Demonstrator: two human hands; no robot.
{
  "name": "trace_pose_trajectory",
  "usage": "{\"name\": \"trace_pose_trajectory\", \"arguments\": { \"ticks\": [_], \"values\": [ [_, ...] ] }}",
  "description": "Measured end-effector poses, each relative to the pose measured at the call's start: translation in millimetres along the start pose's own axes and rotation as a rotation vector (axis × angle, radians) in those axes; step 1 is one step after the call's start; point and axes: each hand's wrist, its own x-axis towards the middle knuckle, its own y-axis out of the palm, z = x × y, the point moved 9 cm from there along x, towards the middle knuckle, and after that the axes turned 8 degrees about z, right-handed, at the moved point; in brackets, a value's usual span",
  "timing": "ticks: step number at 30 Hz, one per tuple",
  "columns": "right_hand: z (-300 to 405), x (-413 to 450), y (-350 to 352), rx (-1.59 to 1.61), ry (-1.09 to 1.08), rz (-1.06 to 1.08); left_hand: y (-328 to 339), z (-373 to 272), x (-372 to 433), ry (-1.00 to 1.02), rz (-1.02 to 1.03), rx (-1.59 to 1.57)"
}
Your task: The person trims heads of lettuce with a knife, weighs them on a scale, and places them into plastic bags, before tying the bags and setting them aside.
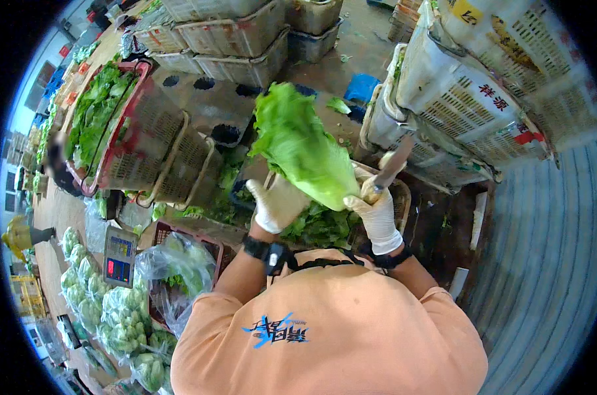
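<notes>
A head of leafy green lettuce (305,148) is held up before me, leaves pointing away and pale stem end towards my right hand. My right hand (377,212), in a white glove, grips a knife (394,163) with its blade pointing up and away. The thumb and fingers of that hand also meet the stem end of the lettuce. My left hand (281,202), gloved too, is spread with its thumb out at the lower left edge of the lettuce. Its fingertips are partly hidden; contact with the leaves is unclear. Loose green leaves (318,224) lie below both hands.
A red-rimmed crate (142,74) of lettuce stands left. Stacked white crates (451,103) rise at right, beside a corrugated wall (535,237). More crates (229,34) stand ahead. Left are a digital scale (119,256) and bagged vegetables (123,316). A person (130,42) is far off.
</notes>
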Motion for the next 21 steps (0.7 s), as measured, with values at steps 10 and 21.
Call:
{"name": "trace_pose_trajectory", "arguments": {
  "ticks": [10, 21],
  "values": [
    [15, -4, 17, -0.488, -0.326, -0.105, -64, 39, 5, 0.004, -0.181, -0.264],
    [-7, -18, 14, -0.451, -0.188, 0.059, -92, 51, -18, -0.021, -0.157, -0.229]
  ]
}}
